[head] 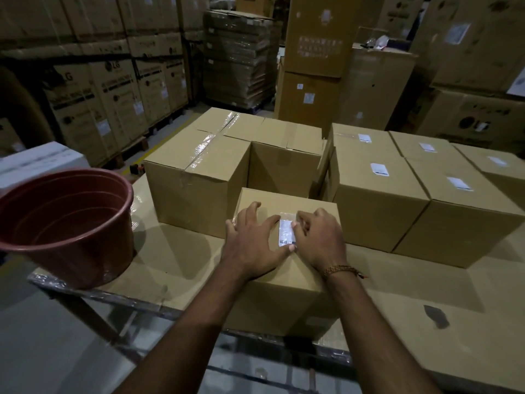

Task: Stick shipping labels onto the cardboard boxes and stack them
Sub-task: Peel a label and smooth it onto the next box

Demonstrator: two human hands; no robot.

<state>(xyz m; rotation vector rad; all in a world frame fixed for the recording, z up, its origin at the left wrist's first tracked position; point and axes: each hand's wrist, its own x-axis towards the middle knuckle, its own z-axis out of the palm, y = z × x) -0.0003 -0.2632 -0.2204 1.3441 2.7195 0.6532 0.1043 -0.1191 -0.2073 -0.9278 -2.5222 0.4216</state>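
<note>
Left hand point(252, 237) lies flat, fingers spread, thumb on the label's point(287, 233) near end. Right hand point(318, 237) presses curled fingertips on its right edge. Label's long axis runs away from the person, centred atop the nearest box point(284, 280).

A white shipping label point(287, 233) lies flat atop the nearest brown cardboard box point(284, 282); five labelled boxes point(377, 191) sit right.

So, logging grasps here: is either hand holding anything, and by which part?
Nothing is lifted. The left hand lies flat on the box; the right hand presses the label at its right edge.
</note>
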